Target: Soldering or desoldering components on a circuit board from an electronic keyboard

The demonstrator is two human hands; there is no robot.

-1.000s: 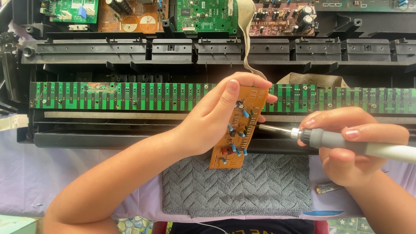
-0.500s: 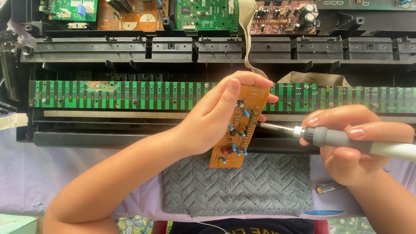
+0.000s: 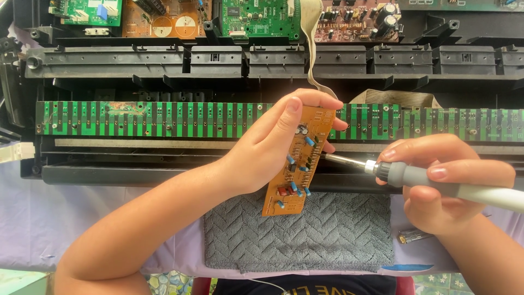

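Holding one orange circuit board (image 3: 297,161), one soldering iron (image 3: 415,176): two hands.

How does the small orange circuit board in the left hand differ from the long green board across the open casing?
The orange circuit board is short, tilted and gripped by the left hand; the long green board is a level strip, mounted in the black casing. The orange board carries blue components; the green one shows repeated dark bars. Both are bare circuit boards.

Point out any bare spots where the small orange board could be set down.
The grey towel is bare below the orange board, between left hand and right hand. The lilac cloth is bare left. The open keyboard chassis is crowded.
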